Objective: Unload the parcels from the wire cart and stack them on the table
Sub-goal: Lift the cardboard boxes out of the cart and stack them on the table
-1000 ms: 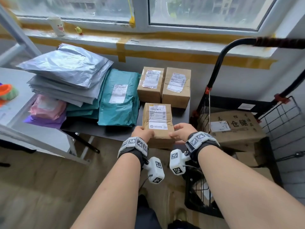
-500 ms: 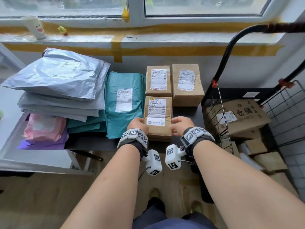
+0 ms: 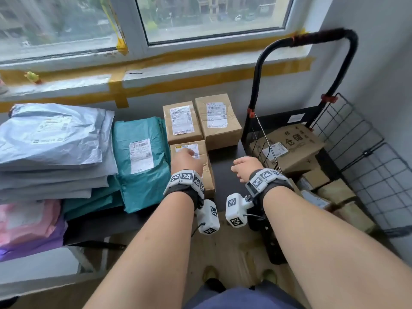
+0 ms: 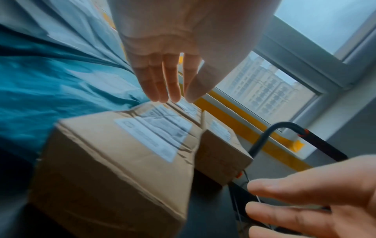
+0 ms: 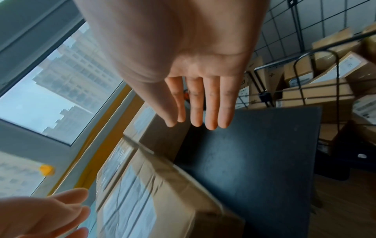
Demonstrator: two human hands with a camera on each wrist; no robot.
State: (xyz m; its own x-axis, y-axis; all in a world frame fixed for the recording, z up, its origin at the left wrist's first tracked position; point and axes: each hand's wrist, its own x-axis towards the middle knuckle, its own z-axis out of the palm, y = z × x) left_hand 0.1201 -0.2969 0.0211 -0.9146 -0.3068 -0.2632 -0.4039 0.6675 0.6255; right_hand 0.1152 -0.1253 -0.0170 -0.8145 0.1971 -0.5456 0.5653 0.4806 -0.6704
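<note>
A small cardboard box (image 3: 200,150) with a white label lies on the dark table (image 3: 225,157), in front of two more cardboard boxes (image 3: 218,121). My left hand (image 3: 186,160) hovers over its top with straight fingers (image 4: 160,80) and holds nothing. My right hand (image 3: 245,166) is off the box, above bare table to its right, its fingers (image 5: 203,103) straight and empty. The same box (image 4: 114,161) fills the left wrist view. The wire cart (image 3: 356,152) stands on the right with a large carton (image 3: 287,146) and several smaller boxes inside.
Teal mailers (image 3: 142,161) lie left of the boxes, beside a stack of grey mailers (image 3: 53,139) and pink and purple ones (image 3: 26,221). The cart's black handle (image 3: 312,39) rises at the table's right end. A window sill (image 3: 156,72) runs behind.
Both hands have let go of the small box, which now rests on the table. The left hand has risen over its top; the right hand has moved away to the right.
</note>
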